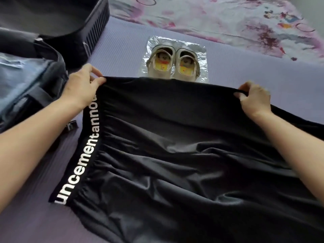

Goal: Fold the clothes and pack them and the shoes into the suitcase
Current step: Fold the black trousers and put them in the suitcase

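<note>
Black garment [184,130] waistband [83,148] reads "uncementanno".

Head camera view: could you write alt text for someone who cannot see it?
A left hand and a right hand pinch the far edge of a black silky garment with a white-lettered waistband over a purple mat. Beyond it white sandals with yellow insoles sit on silver foil; an open dark suitcase holding folded blue denim lies left.
</note>
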`<state>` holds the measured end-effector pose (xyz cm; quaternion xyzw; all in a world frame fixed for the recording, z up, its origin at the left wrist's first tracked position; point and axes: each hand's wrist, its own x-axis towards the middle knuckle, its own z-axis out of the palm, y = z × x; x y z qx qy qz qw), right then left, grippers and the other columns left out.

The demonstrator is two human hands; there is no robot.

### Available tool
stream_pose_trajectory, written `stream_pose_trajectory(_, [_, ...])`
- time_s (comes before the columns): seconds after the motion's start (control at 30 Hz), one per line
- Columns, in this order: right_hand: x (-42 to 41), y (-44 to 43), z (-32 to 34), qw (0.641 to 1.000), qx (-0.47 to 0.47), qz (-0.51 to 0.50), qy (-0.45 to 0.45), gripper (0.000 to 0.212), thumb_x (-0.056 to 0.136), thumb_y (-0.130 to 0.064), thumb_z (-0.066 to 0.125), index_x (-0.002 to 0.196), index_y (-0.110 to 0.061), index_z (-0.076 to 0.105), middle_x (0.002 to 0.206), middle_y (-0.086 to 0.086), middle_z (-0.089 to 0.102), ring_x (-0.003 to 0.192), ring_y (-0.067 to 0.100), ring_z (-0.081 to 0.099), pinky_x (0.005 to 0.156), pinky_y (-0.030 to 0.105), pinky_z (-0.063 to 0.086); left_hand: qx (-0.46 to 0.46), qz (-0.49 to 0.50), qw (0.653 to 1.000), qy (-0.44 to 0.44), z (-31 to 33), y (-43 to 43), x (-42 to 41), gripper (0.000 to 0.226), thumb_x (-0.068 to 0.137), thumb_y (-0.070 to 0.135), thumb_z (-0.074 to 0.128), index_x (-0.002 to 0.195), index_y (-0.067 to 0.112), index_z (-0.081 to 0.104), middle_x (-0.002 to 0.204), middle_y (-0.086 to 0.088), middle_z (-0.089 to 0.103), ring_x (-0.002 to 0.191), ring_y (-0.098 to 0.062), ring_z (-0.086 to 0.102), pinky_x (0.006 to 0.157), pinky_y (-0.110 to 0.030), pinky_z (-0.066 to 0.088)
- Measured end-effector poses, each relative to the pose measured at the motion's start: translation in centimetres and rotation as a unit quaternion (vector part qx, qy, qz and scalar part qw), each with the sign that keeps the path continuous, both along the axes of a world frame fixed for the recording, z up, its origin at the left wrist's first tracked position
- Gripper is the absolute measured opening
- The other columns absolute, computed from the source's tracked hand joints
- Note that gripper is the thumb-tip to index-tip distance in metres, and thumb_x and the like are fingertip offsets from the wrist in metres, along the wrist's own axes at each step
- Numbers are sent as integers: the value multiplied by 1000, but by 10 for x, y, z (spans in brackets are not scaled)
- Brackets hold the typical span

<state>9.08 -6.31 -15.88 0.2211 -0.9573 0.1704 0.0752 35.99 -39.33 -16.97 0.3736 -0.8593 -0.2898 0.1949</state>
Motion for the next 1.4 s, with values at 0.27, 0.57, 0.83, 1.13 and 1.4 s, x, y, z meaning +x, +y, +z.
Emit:
stream_pose_trajectory(0.27, [39,42,55,992,-116,37,-29,13,86,-13,65,97,-5,65,98,14,67,93,26,60,83,28,40,55,-119,991,28,50,8,46,13,75,19,76,83,25,68,80,0,69,70,-4,60,69,-10,43])
stream_pose_trajectory(0.57, [195,176,63,990,-63,116,42,6,76,-34,62,78,-28,61,82,-20,61,97,-13,48,112,40,22,-25,-290,956,27,54,73,158,33,64,5,83,75,33,69,85,14,60,85,-1,56,76,-7,38])
stream_pose_trajectory(0.83, [251,211,5,989,71,127,-16,28,64,-49,49,90,-39,50,87,-26,60,92,3,47,112,20,6,-96,-329,938,-47,-5,109,218,45,53,4,88,82,32,68,87,19,58,85,5,45,78,-11,39])
stream_pose_trajectory(1.13, [281,157,-16,974,123,187,33,36,52,-14,91,82,-21,73,87,-9,67,95,15,49,95,32,32,-130,-219,966,-30,-24,98,233,34,56,16,89,84,24,71,84,12,64,83,-5,53,69,-27,52])
stream_pose_trajectory(1.4, [297,171,14,979,-2,159,130,29,87,-29,46,84,-16,71,82,-6,67,85,4,54,109,41,31,-199,-171,965,20,-4,103,239,15,67,19,81,78,21,70,75,8,63,70,-15,60,64,-20,42])
